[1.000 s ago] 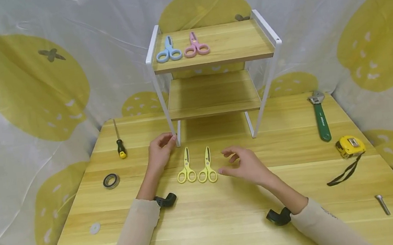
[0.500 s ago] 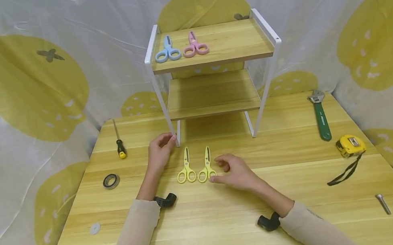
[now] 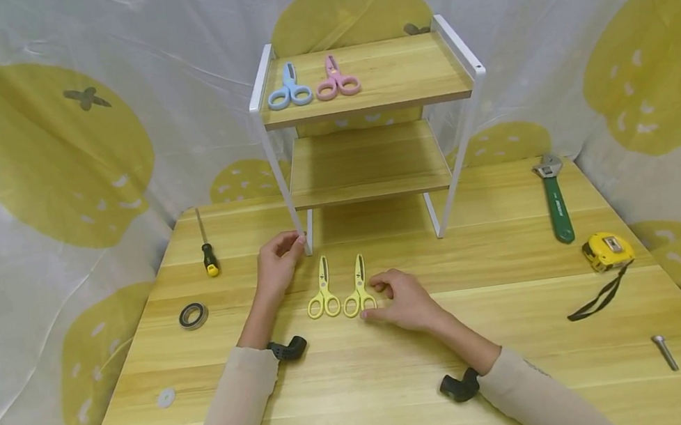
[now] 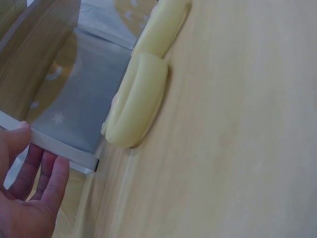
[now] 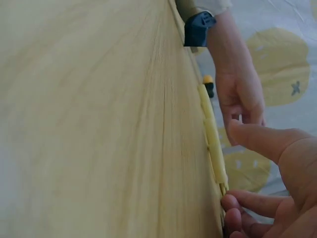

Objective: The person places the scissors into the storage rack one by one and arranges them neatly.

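My left hand [image 3: 277, 265] pinches the lower front-left leg of a white-framed shelf [image 3: 279, 170], thumb on one side and fingers on the other; the left wrist view shows the white leg [image 4: 64, 148] between them. Two pairs of yellow scissors lie side by side in front of the shelf, blades pointing away: the left scissors [image 3: 324, 287] and the right scissors [image 3: 360, 284]. My right hand [image 3: 406, 300] is at the right scissors, thumb by the handle loop and fingers loosely bent beside the blades, not closed around them. Contact there cannot be told.
Blue scissors [image 3: 289, 90] and pink scissors [image 3: 335, 81] lie on the top shelf. At left are a screwdriver [image 3: 209, 257], a bearing [image 3: 183, 317] and a washer [image 3: 166, 398]. At right are an adjustable wrench [image 3: 557, 205], a tape measure [image 3: 608, 252] and a bolt [image 3: 665, 352].
My right hand has moved left and slightly down to the right yellow scissors, slowing in the last half second. My left hand stays on the shelf leg.
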`<state>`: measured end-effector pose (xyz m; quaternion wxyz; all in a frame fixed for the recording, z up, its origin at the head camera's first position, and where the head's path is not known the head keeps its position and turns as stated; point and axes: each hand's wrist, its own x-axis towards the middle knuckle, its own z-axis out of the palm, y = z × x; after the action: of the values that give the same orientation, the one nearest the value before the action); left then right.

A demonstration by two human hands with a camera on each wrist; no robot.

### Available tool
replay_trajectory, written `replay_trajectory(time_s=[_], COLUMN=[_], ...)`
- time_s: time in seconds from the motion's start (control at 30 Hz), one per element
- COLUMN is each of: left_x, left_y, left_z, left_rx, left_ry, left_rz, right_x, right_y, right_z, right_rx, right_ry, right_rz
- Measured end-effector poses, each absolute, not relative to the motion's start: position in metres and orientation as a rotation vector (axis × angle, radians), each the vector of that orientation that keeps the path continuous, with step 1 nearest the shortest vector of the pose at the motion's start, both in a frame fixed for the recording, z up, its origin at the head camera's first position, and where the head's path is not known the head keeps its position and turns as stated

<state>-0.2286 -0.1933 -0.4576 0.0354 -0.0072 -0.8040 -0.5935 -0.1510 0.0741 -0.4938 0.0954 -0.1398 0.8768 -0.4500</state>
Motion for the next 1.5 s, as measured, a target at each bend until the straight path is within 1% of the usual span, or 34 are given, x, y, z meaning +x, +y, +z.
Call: replay_trajectory(time_s=[0.2, 0.53, 0.8, 1.07, 1.3, 1.5], left_x=[-0.243, -0.243, -0.243, -0.244, -0.243, -0.244], left_y=[-0.201, -0.201, -0.2, -0.2, -0.201, -0.202], left_z=[-0.486, -0.488, -0.489, -0.489, -0.487, -0.488], left_rx=[-0.037, -0.046, -0.038, -0.039, -0.04, -0.025], left_ry=[-2.442, -2.441, -2.453, -2.457, -2.446, -2.451], left_rz=[-1.799, -1.792, -1.79, -1.791, -1.825, -1.808], right_x=[-0.152, -0.153, -0.154, -0.148, -0.142, -0.133], right_y=[0.071, 0.07, 0.08, 0.089, 0.104, 0.119], right_z=[-0.498, -0.492, -0.481, -0.471, -0.449, -0.408], right_rx=[-0.444, -0.43, -0.341, -0.301, -0.392, -0.492], right_ry=[2.673, 2.696, 2.517, 2.501, 2.527, 2.557], right_rz=[-1.269, -1.215, -1.387, -1.446, -1.515, -1.569])
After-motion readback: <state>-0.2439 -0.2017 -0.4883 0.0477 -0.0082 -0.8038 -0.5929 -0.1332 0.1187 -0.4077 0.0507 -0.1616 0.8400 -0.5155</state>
